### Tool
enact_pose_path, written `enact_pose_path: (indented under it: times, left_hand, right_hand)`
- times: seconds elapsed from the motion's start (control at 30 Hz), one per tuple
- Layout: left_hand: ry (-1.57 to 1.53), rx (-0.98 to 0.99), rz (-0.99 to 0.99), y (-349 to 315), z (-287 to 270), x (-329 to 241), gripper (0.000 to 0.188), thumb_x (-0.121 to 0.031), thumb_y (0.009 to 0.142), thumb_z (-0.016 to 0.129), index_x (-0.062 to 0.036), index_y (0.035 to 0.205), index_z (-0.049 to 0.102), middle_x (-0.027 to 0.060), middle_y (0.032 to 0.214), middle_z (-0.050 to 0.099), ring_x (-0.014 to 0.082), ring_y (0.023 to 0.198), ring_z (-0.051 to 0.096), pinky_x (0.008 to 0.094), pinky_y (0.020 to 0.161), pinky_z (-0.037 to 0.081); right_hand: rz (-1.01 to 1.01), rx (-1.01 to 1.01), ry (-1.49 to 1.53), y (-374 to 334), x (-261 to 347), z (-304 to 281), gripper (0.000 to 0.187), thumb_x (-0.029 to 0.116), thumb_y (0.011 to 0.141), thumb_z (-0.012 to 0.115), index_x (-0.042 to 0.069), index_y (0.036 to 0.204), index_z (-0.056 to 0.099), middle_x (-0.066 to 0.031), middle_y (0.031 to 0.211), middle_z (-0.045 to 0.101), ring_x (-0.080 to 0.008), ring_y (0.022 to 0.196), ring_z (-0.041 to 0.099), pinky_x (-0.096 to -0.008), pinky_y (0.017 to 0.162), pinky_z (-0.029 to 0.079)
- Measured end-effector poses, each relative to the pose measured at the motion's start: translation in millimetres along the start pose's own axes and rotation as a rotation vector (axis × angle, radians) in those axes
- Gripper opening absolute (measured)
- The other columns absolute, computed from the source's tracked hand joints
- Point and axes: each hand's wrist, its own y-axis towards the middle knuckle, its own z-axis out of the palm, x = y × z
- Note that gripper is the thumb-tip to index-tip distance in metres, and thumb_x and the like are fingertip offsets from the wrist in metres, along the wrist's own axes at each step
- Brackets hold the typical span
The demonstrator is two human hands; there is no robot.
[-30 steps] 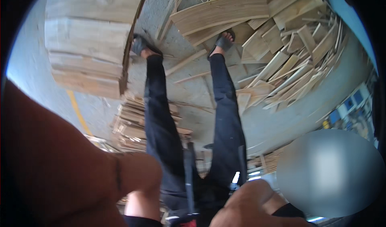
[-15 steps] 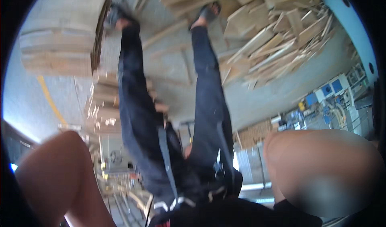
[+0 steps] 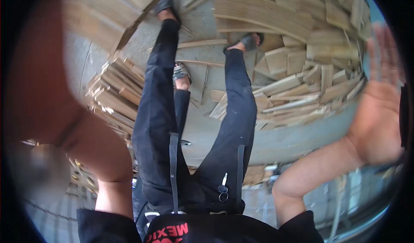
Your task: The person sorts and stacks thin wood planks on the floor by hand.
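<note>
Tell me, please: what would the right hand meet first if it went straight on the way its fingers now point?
The right hand would perhaps first meet the pale-blue surface near the picture's upper right edge. Depth is unclear, and the picture ends close beyond it.

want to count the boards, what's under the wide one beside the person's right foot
Under the wide board, part of another board shows along its lower left edge. Loose wood pieces lie near its right end. Anything else beneath is covered and can't be seen.
</note>
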Motion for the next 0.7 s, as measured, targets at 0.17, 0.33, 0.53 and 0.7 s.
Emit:
enact_pose_path:
  times: [0.17,0.33,0.53,0.7]
  left_hand:
    - [0.252,-0.132,-0.433,-120,61,32,0.048,-0.033,0.084,0.068,-0.0001,0.117,0.061,0.0193,0.122,0.061,0.0321,0.115,0.057,0.0400,0.100,0.044]
    - [0.580,0.010,-0.926,-285,126,67,0.083,-0.047,0.079,0.066,-0.0071,0.144,0.034,0.0271,0.144,0.038,0.0410,0.130,0.042,0.0468,0.106,0.038]
    - [0.594,0.221,-1.090,-290,136,78,0.096,-0.048,0.080,0.067,-0.0184,0.153,0.013,0.0312,0.149,0.025,0.0494,0.127,0.041,0.0544,0.100,0.041]
    - [0.398,-0.075,-0.884,-332,96,77,0.067,-0.046,0.079,0.065,-0.0160,0.137,0.046,0.0188,0.127,0.055,0.0379,0.113,0.056,0.0473,0.094,0.047]
  right_hand:
    - [0.281,0.052,-1.382,-35,-52,-63,0.066,0.048,0.099,0.039,0.000,0.145,0.035,-0.0190,0.140,0.048,-0.0298,0.131,0.045,-0.0451,0.112,0.030]
    - [0.750,0.389,-1.583,-126,-82,-143,0.043,0.020,0.096,0.057,0.002,0.134,0.050,-0.0136,0.137,0.052,-0.0237,0.127,0.048,-0.0363,0.107,0.036]
    - [0.598,0.521,-2.040,-219,-107,-222,0.059,0.021,0.087,0.066,0.000,0.138,0.043,-0.0233,0.142,0.041,-0.0370,0.132,0.039,-0.0405,0.110,0.031]
    - [0.589,0.269,-1.953,-231,-114,-204,0.087,0.053,0.087,0.064,0.009,0.151,0.024,-0.0233,0.146,0.039,-0.0388,0.136,0.035,-0.0399,0.111,0.029]
